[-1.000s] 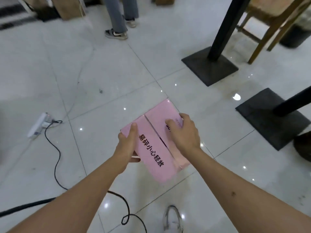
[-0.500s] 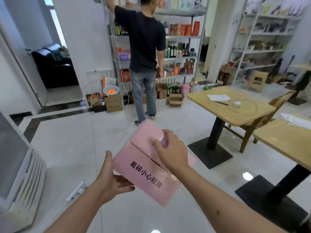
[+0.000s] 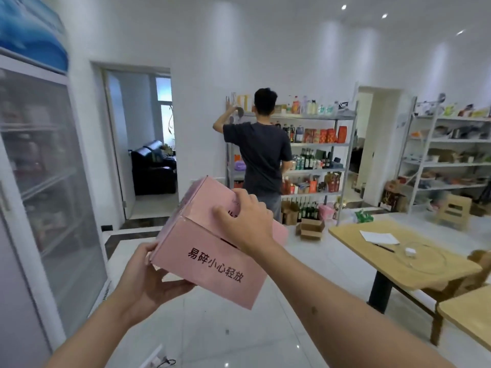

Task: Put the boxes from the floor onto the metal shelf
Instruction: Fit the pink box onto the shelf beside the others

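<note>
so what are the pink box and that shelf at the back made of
Pink box: looks like matte printed cardboard, with folded flap seams and sharp creased edges. Metal shelf: seemingly steel, grey with a dull sheen on its thin posts and flat decks.

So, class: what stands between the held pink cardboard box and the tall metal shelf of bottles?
In the head view, a person in a dark T-shirt stands between the pink cardboard box and the metal shelf.

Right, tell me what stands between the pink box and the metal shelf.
A person in a dark shirt stands right at the metal shelf, covering its left part. The pink box is held up by the left hand and the right hand. Open brown boxes lie on the floor before the shelf; the right part looks open.
</note>
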